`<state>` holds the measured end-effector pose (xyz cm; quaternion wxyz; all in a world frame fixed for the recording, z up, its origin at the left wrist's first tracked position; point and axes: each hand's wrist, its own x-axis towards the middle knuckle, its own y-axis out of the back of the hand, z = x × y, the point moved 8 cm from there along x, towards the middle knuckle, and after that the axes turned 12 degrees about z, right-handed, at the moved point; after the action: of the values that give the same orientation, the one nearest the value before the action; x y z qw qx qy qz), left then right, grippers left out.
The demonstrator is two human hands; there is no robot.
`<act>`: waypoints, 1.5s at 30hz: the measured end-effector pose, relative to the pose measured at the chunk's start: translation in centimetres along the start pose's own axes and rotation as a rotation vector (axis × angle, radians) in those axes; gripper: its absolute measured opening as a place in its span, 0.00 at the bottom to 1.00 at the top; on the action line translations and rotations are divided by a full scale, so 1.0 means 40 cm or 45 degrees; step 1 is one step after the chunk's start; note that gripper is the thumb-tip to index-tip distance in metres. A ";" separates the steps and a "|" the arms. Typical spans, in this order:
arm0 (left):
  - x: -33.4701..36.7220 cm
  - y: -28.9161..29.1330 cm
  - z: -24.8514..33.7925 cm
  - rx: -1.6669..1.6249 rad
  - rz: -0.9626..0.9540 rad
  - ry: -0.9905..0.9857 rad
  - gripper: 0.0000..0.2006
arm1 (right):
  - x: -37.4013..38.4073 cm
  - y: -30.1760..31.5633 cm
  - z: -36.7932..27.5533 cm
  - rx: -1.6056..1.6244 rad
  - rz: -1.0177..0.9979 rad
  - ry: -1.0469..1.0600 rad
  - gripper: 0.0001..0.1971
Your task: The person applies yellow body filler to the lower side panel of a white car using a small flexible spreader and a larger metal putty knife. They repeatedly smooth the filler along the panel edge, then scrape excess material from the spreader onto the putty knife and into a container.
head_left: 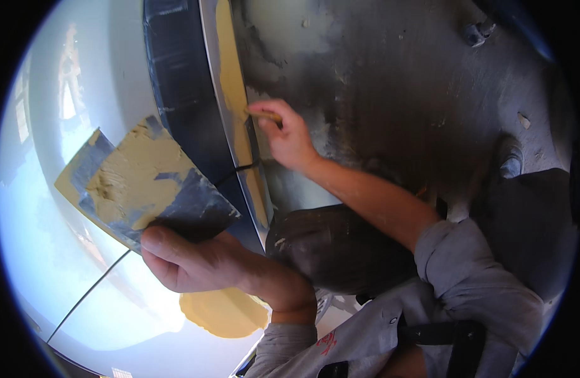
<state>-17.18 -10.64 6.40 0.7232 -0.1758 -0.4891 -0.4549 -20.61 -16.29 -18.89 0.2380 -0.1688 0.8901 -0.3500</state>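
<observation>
Currently, left hand (190, 257) closed on a paste-smeared board (144, 179), right hand (289, 140) pinching a spreader (265, 116) at a yellow-coated strip (232, 66).

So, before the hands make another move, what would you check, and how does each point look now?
1. Left hand gripping the flat board: ok, thumb on top.
2. Tan paste available on the board: ok, a broad layer.
3. Right hand holding the thin tool: ok, between thumb and fingers.
4. Long tan strip smooth all along: cannot tell.
5. Round tan patch dry: cannot tell.
</observation>
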 end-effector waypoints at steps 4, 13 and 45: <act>-0.004 -0.020 -0.005 -0.015 0.028 0.041 0.19 | -0.009 0.016 -0.009 -0.063 -0.168 -0.124 0.14; -0.004 -0.030 0.008 -0.027 -0.200 0.044 0.16 | 0.163 0.085 -0.088 0.182 0.117 -0.262 0.14; -0.016 -0.227 0.303 -0.060 -0.231 -0.014 0.23 | 0.321 0.223 -0.195 0.628 0.736 -0.799 0.13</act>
<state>-31.41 -6.61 9.70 0.6720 -0.1502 -0.4962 -0.5288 -36.70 -11.82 -24.10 0.6149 0.0494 0.6765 -0.4022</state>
